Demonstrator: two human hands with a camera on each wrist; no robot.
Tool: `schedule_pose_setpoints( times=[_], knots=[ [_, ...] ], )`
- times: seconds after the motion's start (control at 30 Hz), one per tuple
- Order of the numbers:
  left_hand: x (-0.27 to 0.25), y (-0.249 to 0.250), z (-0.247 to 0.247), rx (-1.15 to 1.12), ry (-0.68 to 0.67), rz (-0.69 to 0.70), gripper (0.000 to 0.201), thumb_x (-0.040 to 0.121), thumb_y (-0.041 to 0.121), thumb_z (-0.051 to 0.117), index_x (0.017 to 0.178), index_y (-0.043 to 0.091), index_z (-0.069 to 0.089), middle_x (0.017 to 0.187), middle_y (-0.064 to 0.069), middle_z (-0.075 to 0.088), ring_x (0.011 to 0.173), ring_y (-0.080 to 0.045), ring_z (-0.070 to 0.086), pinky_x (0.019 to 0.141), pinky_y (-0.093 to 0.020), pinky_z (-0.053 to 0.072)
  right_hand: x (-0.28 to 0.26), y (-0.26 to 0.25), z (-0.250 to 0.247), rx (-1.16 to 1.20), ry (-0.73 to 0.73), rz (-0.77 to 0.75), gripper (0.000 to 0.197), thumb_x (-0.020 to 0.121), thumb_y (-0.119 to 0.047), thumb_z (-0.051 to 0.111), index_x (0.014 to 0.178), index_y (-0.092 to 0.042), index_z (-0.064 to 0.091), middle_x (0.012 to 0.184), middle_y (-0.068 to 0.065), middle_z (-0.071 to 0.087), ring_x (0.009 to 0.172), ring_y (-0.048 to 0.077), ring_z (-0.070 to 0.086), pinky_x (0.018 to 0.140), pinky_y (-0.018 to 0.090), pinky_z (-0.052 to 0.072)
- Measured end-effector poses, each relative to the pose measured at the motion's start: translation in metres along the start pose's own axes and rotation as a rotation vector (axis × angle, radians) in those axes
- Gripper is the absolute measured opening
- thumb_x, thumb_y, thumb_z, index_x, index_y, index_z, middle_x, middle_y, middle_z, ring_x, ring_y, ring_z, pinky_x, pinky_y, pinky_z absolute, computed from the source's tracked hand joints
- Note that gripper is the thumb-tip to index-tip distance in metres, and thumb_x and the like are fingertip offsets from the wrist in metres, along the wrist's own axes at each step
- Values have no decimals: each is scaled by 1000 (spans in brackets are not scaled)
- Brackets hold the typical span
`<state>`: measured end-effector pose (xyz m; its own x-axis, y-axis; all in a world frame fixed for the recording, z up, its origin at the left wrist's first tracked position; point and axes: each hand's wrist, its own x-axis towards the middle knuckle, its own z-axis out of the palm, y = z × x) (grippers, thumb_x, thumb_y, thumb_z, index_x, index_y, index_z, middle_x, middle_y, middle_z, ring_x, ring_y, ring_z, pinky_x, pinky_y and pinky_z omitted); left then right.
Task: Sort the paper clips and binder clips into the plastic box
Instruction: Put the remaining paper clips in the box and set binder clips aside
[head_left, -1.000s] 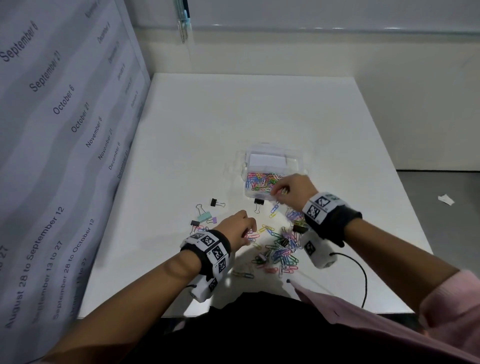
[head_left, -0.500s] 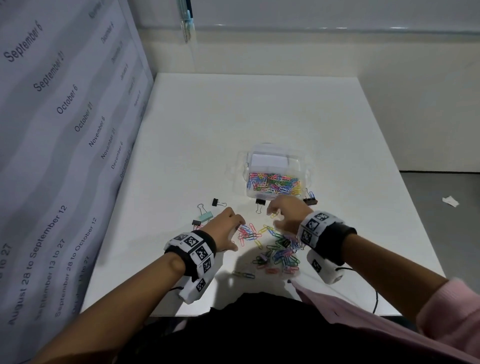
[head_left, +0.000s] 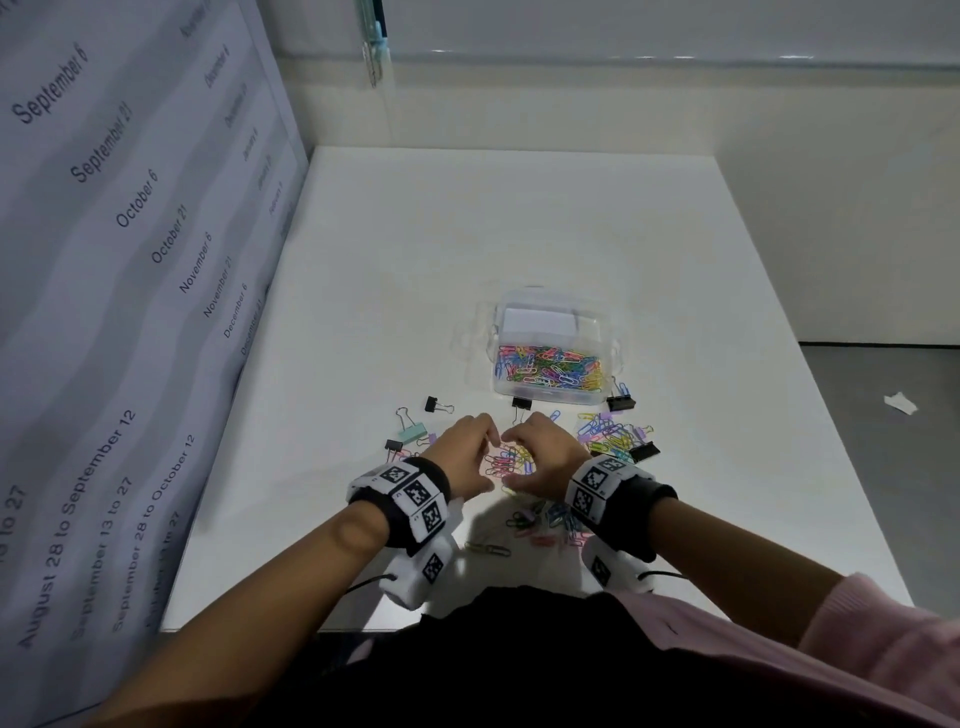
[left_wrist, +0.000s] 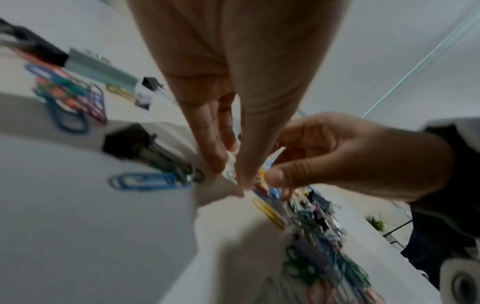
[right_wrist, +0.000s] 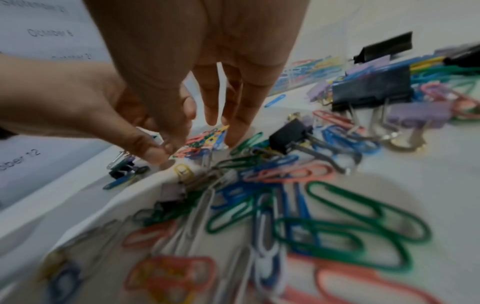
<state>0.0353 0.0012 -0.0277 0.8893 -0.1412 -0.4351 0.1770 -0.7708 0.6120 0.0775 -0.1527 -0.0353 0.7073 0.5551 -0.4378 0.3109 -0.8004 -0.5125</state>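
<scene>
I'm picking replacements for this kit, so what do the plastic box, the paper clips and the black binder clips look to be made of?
Plastic box: clear, glossy plastic; the clips inside show through its walls.
Paper clips: thin bent wire, apparently with a smooth coloured coating; a few look bare silver.
Black binder clips: seemingly painted sheet metal, matte black, with shiny silver wire handles.

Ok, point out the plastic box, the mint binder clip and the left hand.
plastic box (head_left: 550, 397): head view, near clear wall.
mint binder clip (head_left: 413, 432): head view, mint body.
left hand (head_left: 464, 451): head view, back of hand.
</scene>
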Motion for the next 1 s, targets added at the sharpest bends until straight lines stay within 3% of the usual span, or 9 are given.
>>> schedule_pose_setpoints(
  times=[0.07, 0.13, 0.37, 0.47, 0.6, 0.7, 0.8, 0.9, 1.0],
  knots=[
    [-7, -10, -9, 42, -55, -6, 54, 65, 16, 80, 106, 16, 46, 91, 3, 44, 79, -16, 49, 69, -29, 44, -1, -2, 1, -52, -41, -39, 73, 66, -37, 77, 129, -18, 44, 123, 9, 42, 113, 22, 44, 100, 33, 40],
    [-13, -21, -18, 161, -108, -6, 56, 65, 20, 81, 108, 17, 46, 96, 3, 42, 85, -16, 48, 78, -31, 45, -1, -5, 4, -111, -70, -101, 77, 62, -39, 80, 128, -21, 44, 123, 9, 40, 112, 23, 41, 98, 35, 41],
    [-19, -41, -27, 283, -125, 20, 45, 69, 17, 76, 107, 11, 54, 96, 3, 38, 88, -15, 42, 75, -23, 35, 0, -17, 1, -93, -180, -153, 26, 75, -22, 72, 99, -14, 67, 100, 7, 48, 104, 25, 51, 85, 27, 37],
    [-19, -31, -18, 331, -151, 40, 46, 68, 28, 78, 105, 14, 54, 98, 0, 44, 92, -18, 48, 80, -28, 40, -3, -17, -2, -104, -171, -149, 17, 77, -16, 68, 92, -10, 69, 100, 12, 57, 100, 26, 55, 82, 27, 39],
    [-17, -22, -11, 354, -193, 72, 34, 74, 16, 73, 103, 10, 55, 102, -5, 48, 98, -24, 53, 83, -31, 42, -2, -11, -17, -142, -171, -82, 15, 72, -11, 66, 87, -10, 71, 89, 0, 53, 98, 24, 57, 81, 28, 43],
    [-15, -20, -15, 315, -194, 57, 28, 77, 7, 69, 103, 7, 57, 95, -3, 49, 87, -20, 52, 83, -32, 43, -3, -4, -33, -87, -87, -12, 13, 69, -7, 68, 82, -8, 71, 90, 8, 67, 82, 21, 60, 67, 22, 41],
    [-15, -21, -21, 260, -170, 41, 25, 78, 10, 70, 100, 8, 60, 87, -2, 54, 80, -16, 50, 75, -29, 42, -5, 0, -56, 53, 5, 53, 9, 68, -2, 70, 76, -7, 70, 74, 0, 63, 59, 5, 54, 52, 14, 42],
    [-16, -20, -28, 214, -86, 44, 17, 80, 15, 67, 96, 10, 63, 90, -3, 60, 81, -14, 53, 74, -25, 42, 1, 3, -83, 112, 146, 90, 7, 72, -4, 71, 78, -8, 70, 72, -4, 63, 59, 4, 56, 47, 7, 42],
    [-15, -15, -38, 207, 18, 62, 12, 84, 15, 60, 93, 9, 64, 95, -7, 61, 83, -18, 55, 73, -21, 37, 9, 5, -107, 141, 345, 126, 7, 76, -9, 69, 82, -10, 71, 82, 2, 67, 67, 9, 57, 60, 16, 45]
  ],
)
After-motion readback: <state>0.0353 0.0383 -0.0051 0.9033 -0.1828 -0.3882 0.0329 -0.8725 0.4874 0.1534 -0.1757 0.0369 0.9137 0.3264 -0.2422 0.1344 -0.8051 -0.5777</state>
